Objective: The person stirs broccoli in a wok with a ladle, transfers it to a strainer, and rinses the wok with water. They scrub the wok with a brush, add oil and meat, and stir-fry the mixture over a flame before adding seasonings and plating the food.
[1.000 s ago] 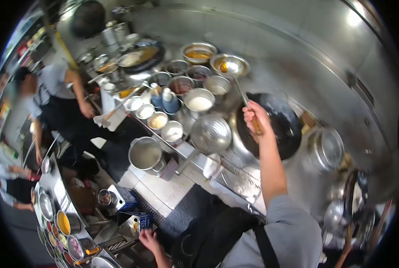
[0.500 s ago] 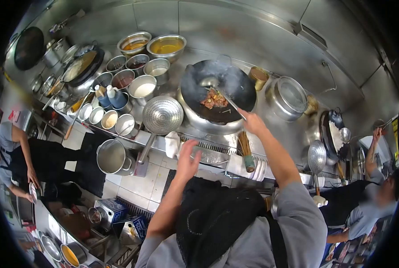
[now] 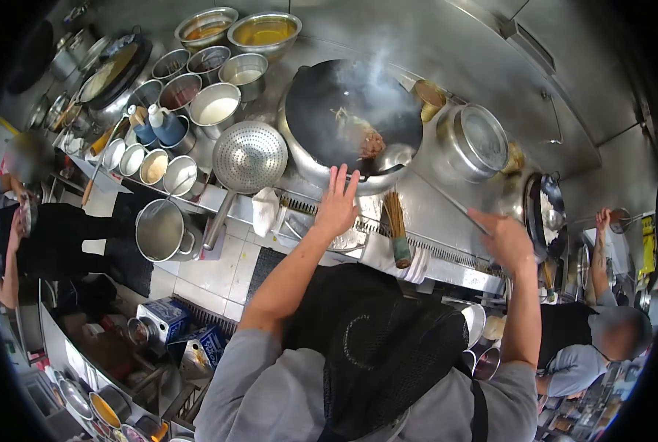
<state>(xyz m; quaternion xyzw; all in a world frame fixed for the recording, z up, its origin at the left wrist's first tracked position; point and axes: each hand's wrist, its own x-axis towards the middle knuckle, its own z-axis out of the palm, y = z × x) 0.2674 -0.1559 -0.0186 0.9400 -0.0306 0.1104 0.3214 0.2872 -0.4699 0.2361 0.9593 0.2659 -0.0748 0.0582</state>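
Observation:
A black wok [image 3: 314,118] sits on the range in front of me, smoking. Small browned food pieces [image 3: 372,144] lie low on its right side, with pale shreds [image 3: 350,119] farther in. My right hand [image 3: 504,239] is closed round the long handle of a metal ladle [image 3: 397,156], whose bowl rests inside the wok's right near side. My left hand [image 3: 336,202] has its fingers stretched out and spread, fingertips right at the wok's near rim. Just right of that hand, a bamboo wok brush [image 3: 397,228] lies over the counter edge.
A perforated strainer [image 3: 250,156] and several seasoning pots [image 3: 215,104] stand left of the wok. A lidded steel pot [image 3: 476,144] is to its right. A tall pot [image 3: 161,230] stands lower left. One person [image 3: 56,236] works at far left, another [image 3: 587,331] at right.
My left hand has moved forward to the wok's near rim. My right hand has swung right and back with the ladle, its bowl now at the wok's right side. The food has shifted and more smoke rises.

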